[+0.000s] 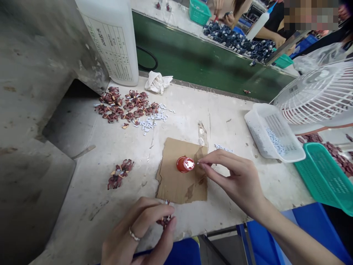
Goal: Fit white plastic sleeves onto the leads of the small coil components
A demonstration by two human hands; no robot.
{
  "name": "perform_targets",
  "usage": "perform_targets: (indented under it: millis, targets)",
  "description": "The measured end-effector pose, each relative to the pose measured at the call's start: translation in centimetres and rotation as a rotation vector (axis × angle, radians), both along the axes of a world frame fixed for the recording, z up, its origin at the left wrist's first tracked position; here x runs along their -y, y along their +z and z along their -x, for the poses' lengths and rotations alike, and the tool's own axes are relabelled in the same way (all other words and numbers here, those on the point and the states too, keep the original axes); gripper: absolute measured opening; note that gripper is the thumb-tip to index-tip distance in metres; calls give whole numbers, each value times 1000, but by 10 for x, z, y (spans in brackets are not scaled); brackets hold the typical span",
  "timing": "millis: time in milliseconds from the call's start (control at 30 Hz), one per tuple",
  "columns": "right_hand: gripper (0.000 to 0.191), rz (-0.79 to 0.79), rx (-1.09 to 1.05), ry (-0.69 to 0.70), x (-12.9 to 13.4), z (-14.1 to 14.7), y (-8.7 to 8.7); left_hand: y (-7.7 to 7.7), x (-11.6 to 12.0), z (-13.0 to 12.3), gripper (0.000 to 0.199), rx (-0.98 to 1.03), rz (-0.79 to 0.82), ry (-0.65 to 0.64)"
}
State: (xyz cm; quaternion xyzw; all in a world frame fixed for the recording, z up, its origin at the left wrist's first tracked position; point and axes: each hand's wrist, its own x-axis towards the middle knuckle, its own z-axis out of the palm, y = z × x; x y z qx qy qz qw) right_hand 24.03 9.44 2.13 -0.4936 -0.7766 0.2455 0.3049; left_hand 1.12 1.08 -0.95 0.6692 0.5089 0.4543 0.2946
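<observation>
While the left hand (145, 228) grips a brown figure (164, 221) between thumb and fingers just off the near edge of the cardboard (171, 176), the right hand (238, 176) reaches in over the right edge. Right thumb and forefinger closed at the tips on a tiny pale piece (198, 163) – this sits just right of the red pot (181, 165), a small gap between. Pot stands near the middle of the cardboard; its pale top is smeared red. Held figure partly hidden by the fingers; its pose cannot be told.

Left of the cardboard: a small cluster (120, 175) of like figures, well apart from it. Beyond and to its left: a larger heap (111, 106), with pale chips (149, 123) scattered along its right side; behind these, a jug (118, 48) and a crumpled rag (157, 82). Off the far right corner: more pale bits (223, 148), near the right hand. Well right of the cardboard – a white basket (255, 117) with pale bits inside, a green basket (310, 176) beside it, and a fan (322, 88) behind.
</observation>
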Motion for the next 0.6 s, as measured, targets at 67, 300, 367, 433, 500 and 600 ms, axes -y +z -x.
perform_targets:
  millis: [67,300,367,433,500,600]
  targets:
    - [14,-14,-6,22,-1,0,-3,0,-1,3,21,-98,-26,18]
    - [19,-9,-4,68,0,-1,-7,3,-5,14,19,-181,-79,-44]
    - [20,-12,-2,71,1,-1,-7,3,-5,13,20,-163,-90,-23]
    - [20,-16,1,71,1,-2,-8,3,-5,12,24,-154,-111,-63]
    - [20,-21,3,68,2,-2,-8,2,-5,11,27,-144,-112,-104]
    - [20,-22,12,59,2,-2,-8,0,-6,10,26,-161,-108,-87]
